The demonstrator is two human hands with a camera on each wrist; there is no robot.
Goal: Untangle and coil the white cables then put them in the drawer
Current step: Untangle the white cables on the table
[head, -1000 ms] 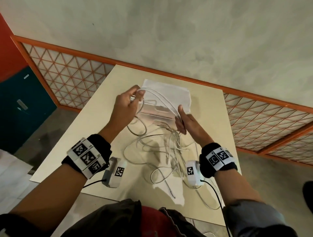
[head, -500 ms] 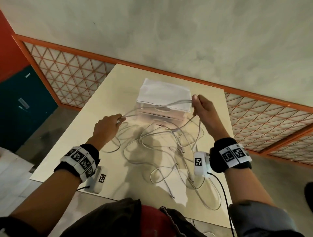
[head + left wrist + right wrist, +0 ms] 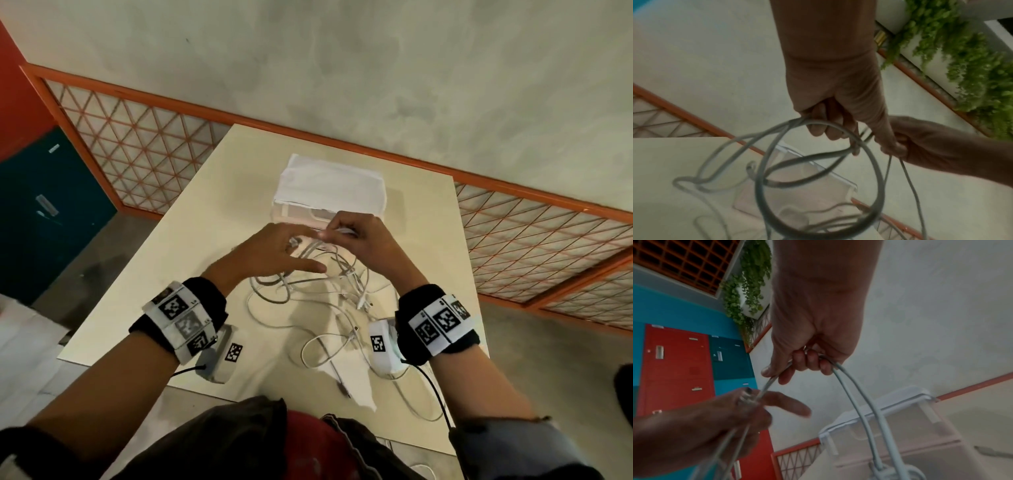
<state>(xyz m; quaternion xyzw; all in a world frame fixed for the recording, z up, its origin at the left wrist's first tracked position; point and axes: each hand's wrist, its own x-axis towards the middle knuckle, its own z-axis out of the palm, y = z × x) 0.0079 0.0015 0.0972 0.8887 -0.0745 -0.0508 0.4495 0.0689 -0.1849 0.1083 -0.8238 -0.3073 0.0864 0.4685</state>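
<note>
Several white cables [image 3: 329,294] lie tangled on the beige table [image 3: 191,260], in front of a clear plastic drawer box [image 3: 329,192] with a white top. Both hands meet just above the tangle, close to the box front. My left hand [image 3: 301,243] grips cable loops in its curled fingers, and one round loop [image 3: 818,178] hangs below it. My right hand [image 3: 339,234] pinches the same cable [image 3: 849,386] between thumb and curled fingers, and two strands drop from it toward the table. The left hand's [image 3: 830,129] forefinger reaches over to the right hand [image 3: 797,368].
A loose cable end with its plug [image 3: 342,387] lies near the table's front edge, and another strand [image 3: 411,407] hangs over it. An orange lattice railing [image 3: 144,150] runs behind the table. Red and teal lockers [image 3: 678,361] stand to the left.
The hands were apart with a cable stretched between them. They have come together in front of the drawer box, and the cable now hangs in loops.
</note>
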